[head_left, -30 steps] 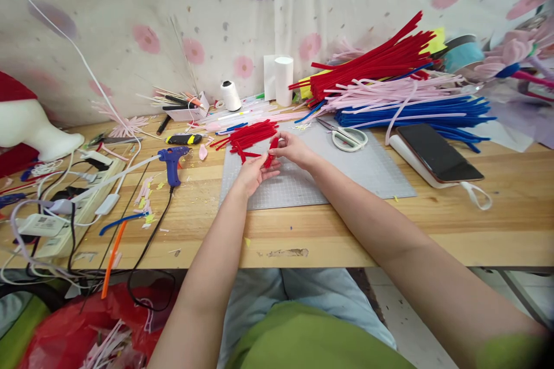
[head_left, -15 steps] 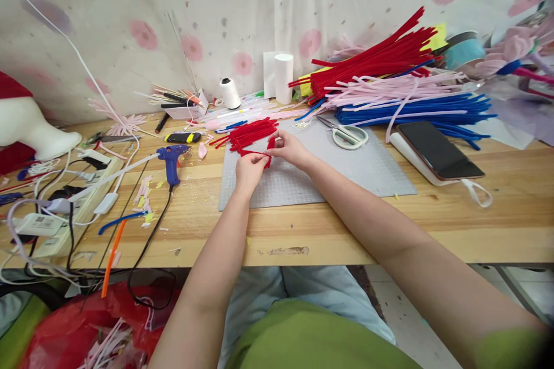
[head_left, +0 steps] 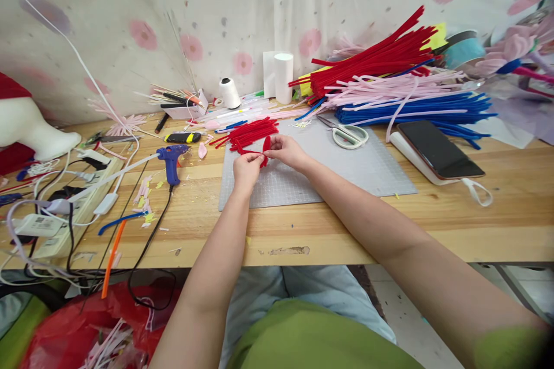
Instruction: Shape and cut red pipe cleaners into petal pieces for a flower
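My left hand [head_left: 247, 170] pinches a red fuzzy stem piece [head_left: 265, 151] over the left part of the grey cutting mat [head_left: 298, 184]. Close beside it, my right hand [head_left: 285, 151] has its fingertips closed on the same red piece, which shows bent parts above and below the fingers. A thin red length runs left from the left fingertips. Just behind the hands lies a small pile of short red stems [head_left: 255, 131]. Scissors [head_left: 350, 136] with pale handles rest on the mat to the right.
Long red [head_left: 372, 60], pink and blue [head_left: 411, 108] stems are heaped at the back right, near a phone [head_left: 439, 150]. A purple glue gun [head_left: 172, 164], a yellow-black cutter [head_left: 182, 137] and a power strip [head_left: 78, 207] with cables occupy the left. A white spool [head_left: 229, 94] stands behind.
Both hands have shifted slightly left with the red piece. Its upright part now stands a little further left, and the right fingers have changed position on it.
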Demonstrator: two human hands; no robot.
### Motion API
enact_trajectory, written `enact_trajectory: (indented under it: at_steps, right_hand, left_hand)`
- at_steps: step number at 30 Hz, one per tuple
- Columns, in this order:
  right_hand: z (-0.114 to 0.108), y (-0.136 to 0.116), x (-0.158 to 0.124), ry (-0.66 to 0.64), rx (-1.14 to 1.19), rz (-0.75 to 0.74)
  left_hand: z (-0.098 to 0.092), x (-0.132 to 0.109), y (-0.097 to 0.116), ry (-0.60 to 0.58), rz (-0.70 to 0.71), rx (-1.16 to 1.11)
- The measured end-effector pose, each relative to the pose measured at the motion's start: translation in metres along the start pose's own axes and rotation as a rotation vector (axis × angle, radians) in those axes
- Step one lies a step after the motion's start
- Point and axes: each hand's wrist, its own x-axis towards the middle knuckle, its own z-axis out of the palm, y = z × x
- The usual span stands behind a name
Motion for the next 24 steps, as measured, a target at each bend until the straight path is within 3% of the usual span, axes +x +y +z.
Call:
enact_trajectory:
  at_steps: [3, 8, 11, 17, 24]
  right_hand:
    - [0.001, -0.001, -0.001, -0.006, 0.026, -0.002]
    - [-0.002, -0.005, -0.005, -0.056, 0.091, 0.059]
    - [-0.001, -0.005, -0.005, 0.0, 0.118, 0.083]
    - [0.004, -0.007, -0.003, 0.089, 0.091, 0.067]
    - [0.007, -0.006, -0.002, 0.197, -0.032, 0.047]
  left_hand:
    - [-0.001, -0.002, 0.003, 0.009, -0.005, 0.046]
    - [-0.003, -0.014, 0.011, 0.066, 0.216, 0.457]
    - [-0.001, -0.021, 0.015, 0.128, 0.296, 0.597]
    - [0.003, -0.022, 0.014, 0.213, 0.558, 0.72]
    - [0.004, -0.018, 0.012, 0.226, 0.684, 0.758]
